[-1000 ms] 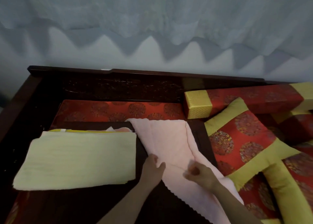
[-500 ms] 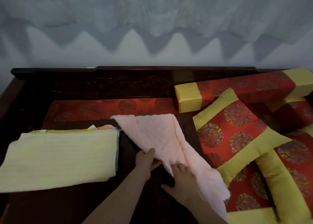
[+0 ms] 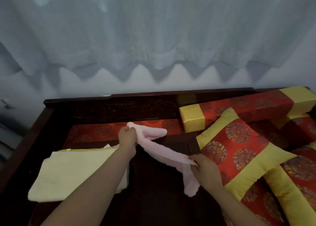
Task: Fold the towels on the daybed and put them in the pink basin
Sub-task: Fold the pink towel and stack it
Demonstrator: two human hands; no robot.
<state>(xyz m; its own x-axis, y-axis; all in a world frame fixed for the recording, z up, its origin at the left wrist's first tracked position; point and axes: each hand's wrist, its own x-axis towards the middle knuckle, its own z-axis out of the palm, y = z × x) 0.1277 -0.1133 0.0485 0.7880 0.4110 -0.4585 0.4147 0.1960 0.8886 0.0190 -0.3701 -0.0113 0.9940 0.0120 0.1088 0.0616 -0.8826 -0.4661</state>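
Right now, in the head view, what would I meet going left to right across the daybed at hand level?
yellow towel → left hand → pink towel, gripped at both ends → right hand → red and gold cushion

The folded towel (image 3: 77,172) lies left of the stretched towel (image 3: 164,154), cushion (image 3: 239,150) right.

The daybed (image 3: 150,106) is dark wood with a carved back rail. A folded pale yellow towel (image 3: 77,171) lies on its left side. A flat red seat cushion (image 3: 95,131) runs along the back. At the right, a red-and-gold pillow (image 3: 236,150) lies just in front of a long bolster (image 3: 248,107) set against the rail.
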